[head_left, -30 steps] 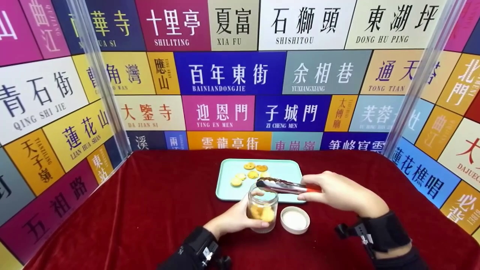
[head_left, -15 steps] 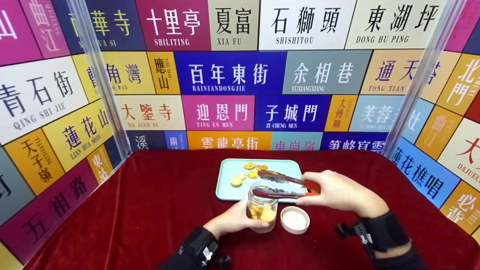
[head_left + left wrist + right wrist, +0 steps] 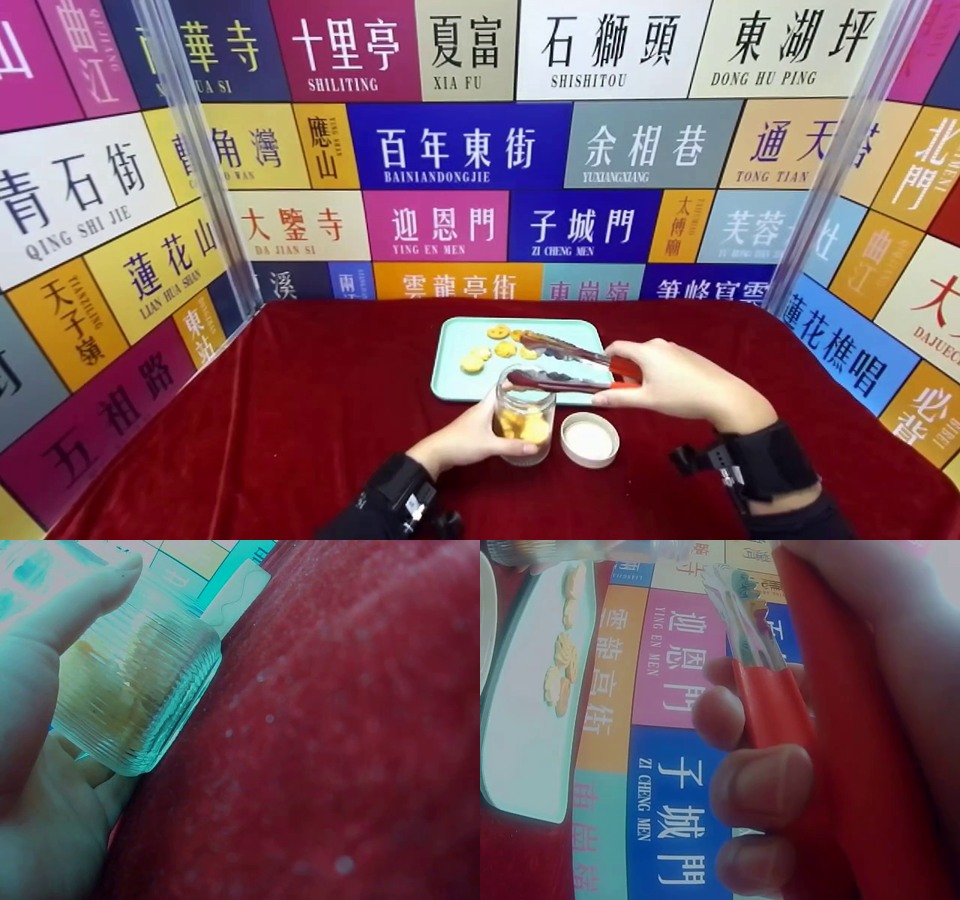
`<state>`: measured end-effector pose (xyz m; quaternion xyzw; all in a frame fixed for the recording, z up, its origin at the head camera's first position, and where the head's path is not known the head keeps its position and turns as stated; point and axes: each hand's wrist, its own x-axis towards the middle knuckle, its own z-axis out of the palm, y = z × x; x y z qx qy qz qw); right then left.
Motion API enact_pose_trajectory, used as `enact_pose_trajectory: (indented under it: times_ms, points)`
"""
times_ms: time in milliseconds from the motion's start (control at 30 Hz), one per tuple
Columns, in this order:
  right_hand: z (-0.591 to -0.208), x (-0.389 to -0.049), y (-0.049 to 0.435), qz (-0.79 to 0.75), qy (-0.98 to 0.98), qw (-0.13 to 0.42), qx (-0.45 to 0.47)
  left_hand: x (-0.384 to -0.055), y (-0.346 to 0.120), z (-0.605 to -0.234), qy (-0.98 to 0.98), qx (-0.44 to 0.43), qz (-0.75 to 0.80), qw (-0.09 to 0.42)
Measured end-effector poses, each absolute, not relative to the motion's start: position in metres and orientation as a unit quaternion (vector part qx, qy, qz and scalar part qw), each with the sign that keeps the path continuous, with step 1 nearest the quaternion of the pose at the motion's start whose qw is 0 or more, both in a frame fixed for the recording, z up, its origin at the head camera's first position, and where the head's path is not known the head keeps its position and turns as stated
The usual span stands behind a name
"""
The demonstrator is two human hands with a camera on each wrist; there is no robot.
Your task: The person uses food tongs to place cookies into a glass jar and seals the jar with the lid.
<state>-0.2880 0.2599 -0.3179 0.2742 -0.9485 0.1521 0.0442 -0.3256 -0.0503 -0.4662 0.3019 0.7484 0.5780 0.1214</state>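
My left hand (image 3: pixel 469 439) holds a ribbed glass jar (image 3: pixel 527 450) upright on the red cloth, thumb across its front. Yellow cookies (image 3: pixel 105 690) show through the glass in the left wrist view. In my right hand (image 3: pixel 679 379) is a pair of metal tongs (image 3: pixel 562 349) with red handles (image 3: pixel 772 709), fingers curled round them. The tongs' arms are spread, with nothing between them. The lower arm's tip overlaps the jar's mouth in the head view; the upper one points over the tray. Several cookies (image 3: pixel 505 349) lie on the pale green tray (image 3: pixel 444 382).
A round, pale lid (image 3: pixel 590 442) lies on the cloth just right of the jar. Red velvet cloth (image 3: pixel 337 390) covers the table. Panels with colourful lettering (image 3: pixel 457 146) stand behind and at both sides.
A second ago the tongs' arms were close together over the jar's mouth. They have since spread apart, the upper arm rising towards the tray. The left hand and jar have stayed put.
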Motion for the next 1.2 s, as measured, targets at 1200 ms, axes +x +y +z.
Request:
enact_pose_trajectory:
  times_ms: [1200]
  points:
    - [-0.376,-0.336,0.292,0.16,-0.973,0.059,0.155,-0.327,-0.051,-0.466,0.757,0.298,0.57,0.113]
